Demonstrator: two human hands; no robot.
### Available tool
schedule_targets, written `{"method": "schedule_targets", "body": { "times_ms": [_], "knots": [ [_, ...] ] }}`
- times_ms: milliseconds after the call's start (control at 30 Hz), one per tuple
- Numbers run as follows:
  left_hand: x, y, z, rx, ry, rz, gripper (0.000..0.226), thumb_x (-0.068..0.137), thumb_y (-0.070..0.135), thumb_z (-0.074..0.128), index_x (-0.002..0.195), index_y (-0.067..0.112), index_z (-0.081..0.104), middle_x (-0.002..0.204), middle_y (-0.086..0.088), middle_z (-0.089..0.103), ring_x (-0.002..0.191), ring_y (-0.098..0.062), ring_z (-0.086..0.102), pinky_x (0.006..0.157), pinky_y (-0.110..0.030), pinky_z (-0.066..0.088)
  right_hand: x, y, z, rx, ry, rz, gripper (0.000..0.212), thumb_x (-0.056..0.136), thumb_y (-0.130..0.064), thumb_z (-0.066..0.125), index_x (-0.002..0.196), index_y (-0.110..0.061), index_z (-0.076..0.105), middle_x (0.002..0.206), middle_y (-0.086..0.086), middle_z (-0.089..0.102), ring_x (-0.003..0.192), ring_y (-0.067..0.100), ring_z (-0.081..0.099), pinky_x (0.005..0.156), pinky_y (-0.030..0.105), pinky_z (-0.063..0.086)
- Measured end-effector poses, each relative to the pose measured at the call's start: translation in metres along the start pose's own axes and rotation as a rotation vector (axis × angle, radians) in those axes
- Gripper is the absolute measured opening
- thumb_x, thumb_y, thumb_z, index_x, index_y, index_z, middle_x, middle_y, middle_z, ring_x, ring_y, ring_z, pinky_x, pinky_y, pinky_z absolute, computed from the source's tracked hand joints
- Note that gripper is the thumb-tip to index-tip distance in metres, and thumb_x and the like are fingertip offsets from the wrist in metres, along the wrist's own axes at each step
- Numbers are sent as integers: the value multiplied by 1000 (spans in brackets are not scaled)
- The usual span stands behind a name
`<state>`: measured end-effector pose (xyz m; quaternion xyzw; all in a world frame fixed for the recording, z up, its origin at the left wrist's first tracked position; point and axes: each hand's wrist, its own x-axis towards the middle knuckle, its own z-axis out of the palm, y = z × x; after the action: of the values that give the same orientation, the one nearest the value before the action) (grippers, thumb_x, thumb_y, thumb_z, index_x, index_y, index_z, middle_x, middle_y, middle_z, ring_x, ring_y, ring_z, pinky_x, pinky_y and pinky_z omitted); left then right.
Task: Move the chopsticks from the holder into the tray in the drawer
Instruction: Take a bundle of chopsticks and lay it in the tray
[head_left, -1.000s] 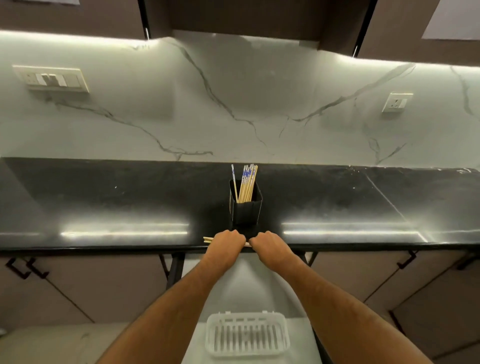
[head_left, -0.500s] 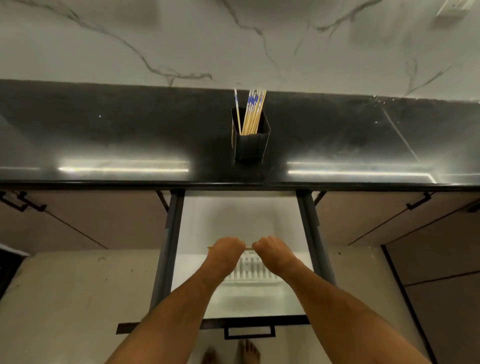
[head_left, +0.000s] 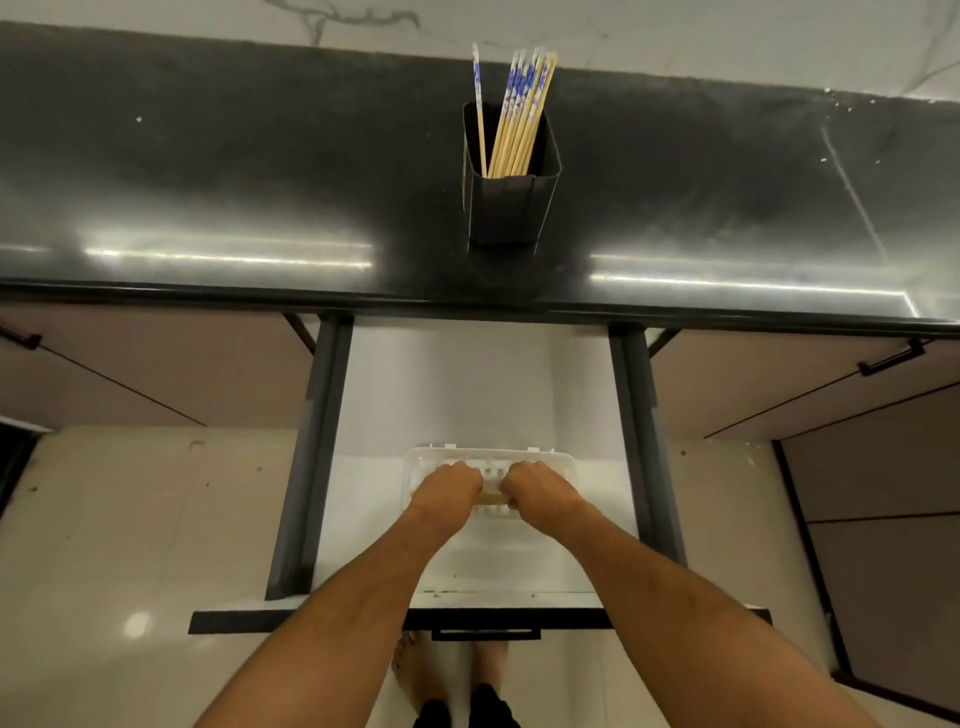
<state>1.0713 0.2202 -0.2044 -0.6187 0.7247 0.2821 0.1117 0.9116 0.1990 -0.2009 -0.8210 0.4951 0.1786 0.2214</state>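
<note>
Both hands have dropped lower: left hand (head_left: 448, 491) and right hand (head_left: 537, 488) grasp a chopstick pair (head_left: 492, 500) over the white tray (head_left: 563, 462) in the drawer (head_left: 467, 384); other chopsticks (head_left: 519, 114) stand in the holder (head_left: 506, 208) on the bench (head_left: 208, 171).

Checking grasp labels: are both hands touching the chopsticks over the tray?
Touching. The head view shows the left hand and right hand curled round the chopsticks, which span between them above the white tray.

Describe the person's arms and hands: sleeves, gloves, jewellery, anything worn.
Both forearms are bare from the bottom edge of the frame to the wrists, with no sleeves in view. The left hand and the right hand wear no gloves, and no watch, bracelet or ring shows on the parts visible. The fingers are curled under, so their undersides are hidden.
</note>
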Motion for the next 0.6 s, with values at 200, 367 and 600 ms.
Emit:
{"method": "schedule_targets", "body": {
  "times_ms": [200, 367, 600],
  "knots": [
    [9, 1, -6, -54, -75, -80, 26, 99, 12, 55, 120, 8, 70, 121, -11, 70, 110, -27, 67, 97, -33, 52, 11, 1, 5, 0, -44, 23, 21, 93, -21, 66, 112, -15, 72, 113, 6, 71, 104, 25, 68, 94, 33, 52],
    [10, -1, -8, -53, -99, -54, 25, 95, 13, 61, 118, 12, 71, 120, -9, 70, 108, -26, 67, 96, -33, 52, 11, 2, 8, -46, -25, -5, 17, 93, -23, 65, 108, -19, 72, 108, 3, 72, 97, 22, 68, 91, 33, 54],
    [10, -5, -9, -75, -42, -56, 21, 94, 11, 64, 114, 10, 71, 117, -9, 71, 106, -25, 68, 95, -33, 54, 7, 7, 1, -170, 60, -22, 13, 87, -20, 68, 98, -22, 75, 98, 0, 73, 89, 23, 70, 78, 33, 53]
  ]
}}
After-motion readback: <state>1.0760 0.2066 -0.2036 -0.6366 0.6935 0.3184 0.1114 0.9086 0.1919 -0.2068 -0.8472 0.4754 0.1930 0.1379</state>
